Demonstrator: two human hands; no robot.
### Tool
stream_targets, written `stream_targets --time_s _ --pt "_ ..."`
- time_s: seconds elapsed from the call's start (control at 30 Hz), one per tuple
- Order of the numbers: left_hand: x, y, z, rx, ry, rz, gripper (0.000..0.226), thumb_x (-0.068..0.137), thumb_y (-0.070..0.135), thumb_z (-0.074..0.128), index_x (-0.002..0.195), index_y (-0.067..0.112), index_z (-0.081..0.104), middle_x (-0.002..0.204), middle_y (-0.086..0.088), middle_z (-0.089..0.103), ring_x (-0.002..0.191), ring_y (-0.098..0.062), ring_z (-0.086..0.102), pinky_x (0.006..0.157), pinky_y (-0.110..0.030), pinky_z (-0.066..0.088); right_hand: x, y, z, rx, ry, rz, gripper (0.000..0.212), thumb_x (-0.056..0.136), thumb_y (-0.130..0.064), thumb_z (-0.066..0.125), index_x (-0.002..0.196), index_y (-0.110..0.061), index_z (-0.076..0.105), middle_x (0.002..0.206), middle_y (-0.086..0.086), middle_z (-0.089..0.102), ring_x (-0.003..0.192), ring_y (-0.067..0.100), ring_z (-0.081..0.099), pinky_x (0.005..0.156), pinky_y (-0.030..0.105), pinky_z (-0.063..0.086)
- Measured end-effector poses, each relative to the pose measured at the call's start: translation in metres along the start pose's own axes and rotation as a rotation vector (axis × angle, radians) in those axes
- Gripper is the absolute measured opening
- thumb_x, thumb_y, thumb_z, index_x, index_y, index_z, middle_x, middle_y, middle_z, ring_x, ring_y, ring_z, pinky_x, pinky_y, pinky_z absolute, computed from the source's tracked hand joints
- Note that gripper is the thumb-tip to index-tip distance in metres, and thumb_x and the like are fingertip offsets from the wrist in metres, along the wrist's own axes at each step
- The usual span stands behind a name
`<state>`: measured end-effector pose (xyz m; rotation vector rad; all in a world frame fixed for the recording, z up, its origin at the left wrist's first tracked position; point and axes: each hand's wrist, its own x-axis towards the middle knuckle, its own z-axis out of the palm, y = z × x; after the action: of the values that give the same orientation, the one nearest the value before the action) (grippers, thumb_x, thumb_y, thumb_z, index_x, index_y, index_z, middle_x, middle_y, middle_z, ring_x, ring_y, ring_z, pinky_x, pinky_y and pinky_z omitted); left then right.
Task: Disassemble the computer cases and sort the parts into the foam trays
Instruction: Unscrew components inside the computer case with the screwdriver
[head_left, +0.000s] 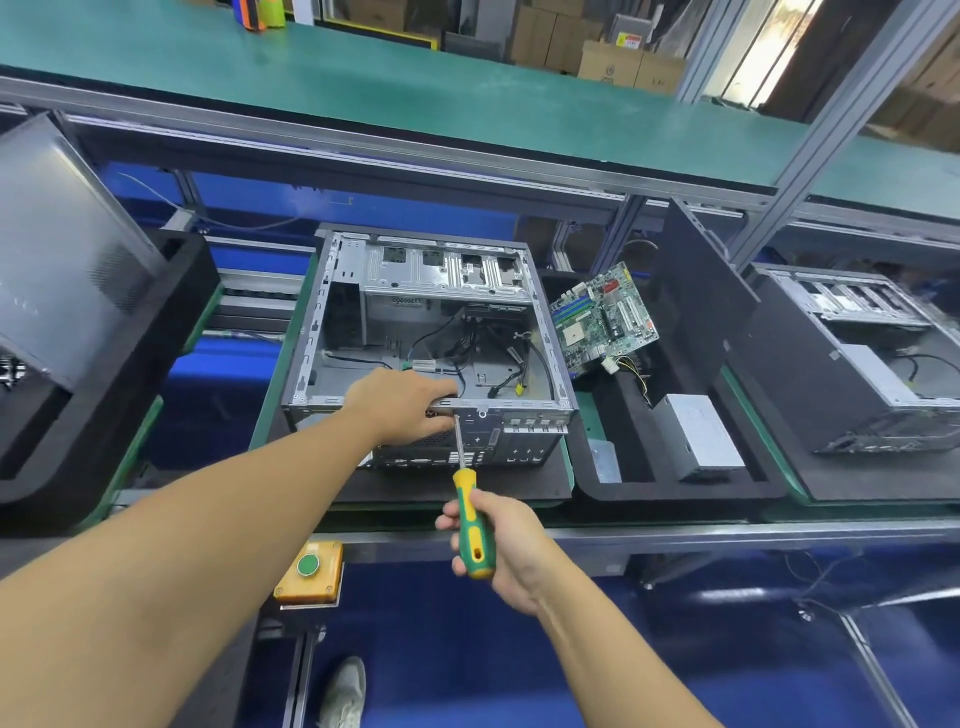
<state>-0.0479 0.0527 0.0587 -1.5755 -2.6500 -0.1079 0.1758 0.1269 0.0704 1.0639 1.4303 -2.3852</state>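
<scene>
An open grey computer case (363, 291) lies on its side at the centre, with loose black cables inside. My left hand (402, 402) grips its near top rim, fingers curled over the edge. My right hand (501, 543) holds a green and yellow screwdriver (470, 519), whose tip touches the rear panel just below the rim. To the right, a black foam tray (675, 488) holds a green motherboard (605, 317) propped upright, a grey power supply (704, 436) and a dark side panel (696, 291).
Another open case (852, 358) sits at the far right. At the far left a grey panel (67, 249) leans in a black foam tray (104, 364). A yellow box with a green button (309, 569) hangs on the bench's front rail. A green shelf (415, 88) runs above.
</scene>
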Motion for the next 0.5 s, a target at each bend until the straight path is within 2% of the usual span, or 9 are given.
stream_targets --time_s 0.07,0.17,0.23,0.3,0.33,0.4,0.43,0.5 --pt "0.0 0.0 0.0 0.002 0.005 -0.001 0.036 0.09 0.067 0.042 0.112 0.039 0.045 0.089 0.005 0.067 0.078 -0.025 0.063 0.057 -0.031 0.039 0.001 0.005 0.002 -0.139 0.094 -0.131 0.013 0.1 -0.022 0.055 0.095 -0.01 0.054 0.096 0.01 0.06 0.064 0.017 0.064 0.052 0.032 0.054" --pt "-0.001 0.0 -0.001 0.008 0.006 0.0 0.037 0.09 0.067 0.041 0.113 0.039 0.046 0.085 0.005 0.065 0.072 -0.023 0.06 0.055 -0.03 0.039 0.004 0.009 0.004 -0.259 0.159 -0.138 0.018 0.097 -0.023 0.059 0.095 -0.017 0.043 0.098 0.006 0.051 0.061 0.018 0.066 0.055 0.035 0.059" --pt "-0.001 0.0 -0.001 0.01 0.001 -0.002 0.036 0.09 0.067 0.041 0.113 0.04 0.045 0.085 0.006 0.065 0.069 -0.021 0.056 0.055 -0.03 0.039 0.003 0.005 0.008 -0.203 0.11 -0.042 0.019 0.098 -0.028 0.06 0.098 -0.018 0.044 0.096 0.007 0.055 0.05 0.016 0.055 0.045 0.027 0.047" --pt "-0.001 -0.001 0.0 0.0 -0.007 -0.005 0.035 0.09 0.067 0.041 0.111 0.04 0.044 0.087 0.006 0.066 0.071 -0.022 0.058 0.056 -0.03 0.04 0.003 -0.005 0.006 -0.061 0.045 0.078 0.025 0.099 -0.039 0.056 0.104 -0.015 0.05 0.086 0.008 0.06 0.047 0.017 0.047 0.043 0.023 0.036" --pt "0.0 -0.001 0.0 -0.003 -0.008 -0.005 0.035 0.09 0.067 0.04 0.111 0.04 0.043 0.088 0.006 0.066 0.073 -0.023 0.06 0.057 -0.031 0.04 0.002 -0.009 0.004 -0.012 -0.006 0.125 0.032 0.1 -0.042 0.05 0.108 -0.011 0.053 0.081 0.009 0.061 0.049 0.019 0.046 0.045 0.024 0.036" --pt "0.0 -0.001 0.001 -0.003 -0.003 -0.002 0.035 0.09 0.068 0.04 0.111 0.041 0.043 0.089 0.006 0.067 0.076 -0.023 0.062 0.057 -0.031 0.041 0.003 -0.01 -0.001 -0.003 -0.068 0.136 0.041 0.103 -0.035 0.037 0.111 -0.002 0.059 0.078 0.01 0.065 0.054 0.021 0.05 0.049 0.028 0.042" --pt "0.0 -0.001 0.001 -0.004 0.001 -0.002 0.035 0.09 0.068 0.04 0.111 0.041 0.043 0.089 0.006 0.067 0.076 -0.023 0.063 0.057 -0.031 0.041 0.004 -0.007 -0.002 -0.026 -0.053 0.112 0.04 0.103 -0.03 0.035 0.109 0.0 0.062 0.078 0.009 0.066 0.055 0.02 0.052 0.051 0.03 0.045" --pt "0.001 -0.001 0.001 -0.005 -0.002 -0.003 0.035 0.089 0.069 0.039 0.11 0.041 0.042 0.088 0.006 0.067 0.076 -0.023 0.063 0.058 -0.032 0.044 0.004 -0.001 -0.001 -0.106 0.033 0.0 0.024 0.101 -0.022 0.044 0.101 -0.005 0.061 0.08 0.007 0.065 0.055 0.018 0.054 0.051 0.031 0.048"
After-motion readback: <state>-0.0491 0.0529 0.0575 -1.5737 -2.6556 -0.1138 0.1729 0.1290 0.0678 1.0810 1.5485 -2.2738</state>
